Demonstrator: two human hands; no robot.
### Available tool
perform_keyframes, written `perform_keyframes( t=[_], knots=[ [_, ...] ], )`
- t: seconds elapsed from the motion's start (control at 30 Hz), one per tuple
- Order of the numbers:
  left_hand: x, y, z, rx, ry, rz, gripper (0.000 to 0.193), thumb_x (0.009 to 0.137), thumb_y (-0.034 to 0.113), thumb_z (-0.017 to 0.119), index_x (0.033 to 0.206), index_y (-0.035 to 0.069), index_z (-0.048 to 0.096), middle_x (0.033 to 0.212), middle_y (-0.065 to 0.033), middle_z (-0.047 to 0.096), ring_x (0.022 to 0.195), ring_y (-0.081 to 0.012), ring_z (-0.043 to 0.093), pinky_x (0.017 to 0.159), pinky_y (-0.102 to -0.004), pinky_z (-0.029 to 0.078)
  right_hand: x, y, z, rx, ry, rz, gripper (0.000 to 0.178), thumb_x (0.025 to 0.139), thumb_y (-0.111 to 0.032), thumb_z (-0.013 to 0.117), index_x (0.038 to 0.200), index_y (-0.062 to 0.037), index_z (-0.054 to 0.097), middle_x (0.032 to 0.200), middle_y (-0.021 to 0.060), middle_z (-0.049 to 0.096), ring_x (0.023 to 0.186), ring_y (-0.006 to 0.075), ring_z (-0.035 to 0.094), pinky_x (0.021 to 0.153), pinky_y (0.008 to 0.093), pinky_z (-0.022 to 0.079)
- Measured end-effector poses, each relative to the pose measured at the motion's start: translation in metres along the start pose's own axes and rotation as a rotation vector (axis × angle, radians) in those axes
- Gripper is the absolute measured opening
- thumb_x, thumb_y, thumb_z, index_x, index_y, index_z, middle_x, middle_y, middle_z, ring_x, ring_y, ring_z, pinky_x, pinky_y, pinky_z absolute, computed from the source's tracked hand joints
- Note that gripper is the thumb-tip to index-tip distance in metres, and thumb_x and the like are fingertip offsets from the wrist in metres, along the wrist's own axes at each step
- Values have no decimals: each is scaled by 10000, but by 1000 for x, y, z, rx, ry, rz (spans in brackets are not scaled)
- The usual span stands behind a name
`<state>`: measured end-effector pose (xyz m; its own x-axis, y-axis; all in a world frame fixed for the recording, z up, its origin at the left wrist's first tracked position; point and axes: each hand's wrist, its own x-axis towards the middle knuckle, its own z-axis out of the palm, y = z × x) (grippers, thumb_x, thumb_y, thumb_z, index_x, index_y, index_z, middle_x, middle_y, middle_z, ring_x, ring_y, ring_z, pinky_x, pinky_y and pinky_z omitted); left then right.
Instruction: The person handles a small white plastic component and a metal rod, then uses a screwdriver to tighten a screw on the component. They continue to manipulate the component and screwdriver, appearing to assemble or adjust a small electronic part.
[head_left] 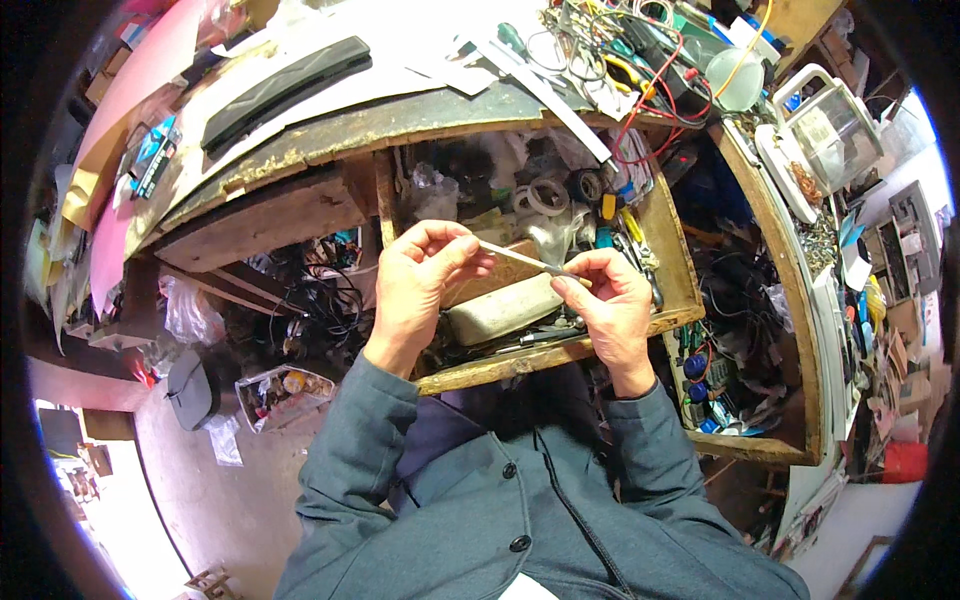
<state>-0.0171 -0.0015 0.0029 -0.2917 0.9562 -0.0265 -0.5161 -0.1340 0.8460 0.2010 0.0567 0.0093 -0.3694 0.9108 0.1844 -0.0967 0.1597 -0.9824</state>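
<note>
A thin, pale stick-like rod [515,257] with a darker right end is stretched between my two hands, above an open wooden drawer [510,372]. My left hand [420,275] pinches its left end between thumb and fingers. At the darker end, my right hand [612,308] has thumb and fingers closed on it; the very tip is partly hidden. Below the rod, a long off-white case [505,308] lies in the drawer. Behind it are tape rolls [546,197], crumpled clear plastic [435,190] and a yellow-handled tool [632,226].
On the worktop beyond lie a long black object [285,95], a pale flat strip [548,98] jutting over the drawer, and tangled red and black wires [680,100]. Another wooden drawer [808,330] stands open at right. A bin of scraps [285,397] sits on the floor at left.
</note>
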Motion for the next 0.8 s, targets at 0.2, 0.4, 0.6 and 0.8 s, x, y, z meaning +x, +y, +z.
perform_keyframes(
  t=[0.2, 0.4, 0.6, 0.8],
  knots=[
    [-1, 3, 3, 88, -43, -91, 171, 882, 66, 724, 1004, 13, 618, 887, -94, 694, 782, -187, 710, 714, -283, 581, 1, -1, -3, 110, 17, 21, 192, 837, 51, 744, 989, -8, 644, 925, 32, 669, 828, 88, 631, 747, 224, 519],
    [-2, 3, 4, 228, -151, -173, 148, 870, 53, 725, 991, -17, 675, 809, -95, 708, 705, -178, 701, 664, -287, 578, 2, -5, -5, 131, 1, 71, 213, 821, 9, 776, 989, -11, 647, 847, 39, 678, 681, 77, 614, 591, 211, 499],
    [-5, 8, 10, 295, -305, -246, 153, 852, 73, 754, 945, -41, 710, 763, -86, 701, 645, -149, 665, 619, -267, 545, 3, -5, -7, 199, -49, 98, 223, 810, 40, 770, 978, 4, 626, 835, 74, 674, 665, 122, 632, 599, 252, 526],
    [-7, 6, 7, 408, -354, -265, 146, 868, 133, 760, 916, -3, 737, 665, -36, 671, 571, -101, 621, 543, -242, 500, 5, -5, -5, 162, -82, 141, 273, 826, -15, 785, 1024, -13, 596, 852, 81, 686, 724, 137, 687, 650, 260, 580]
  ],
)
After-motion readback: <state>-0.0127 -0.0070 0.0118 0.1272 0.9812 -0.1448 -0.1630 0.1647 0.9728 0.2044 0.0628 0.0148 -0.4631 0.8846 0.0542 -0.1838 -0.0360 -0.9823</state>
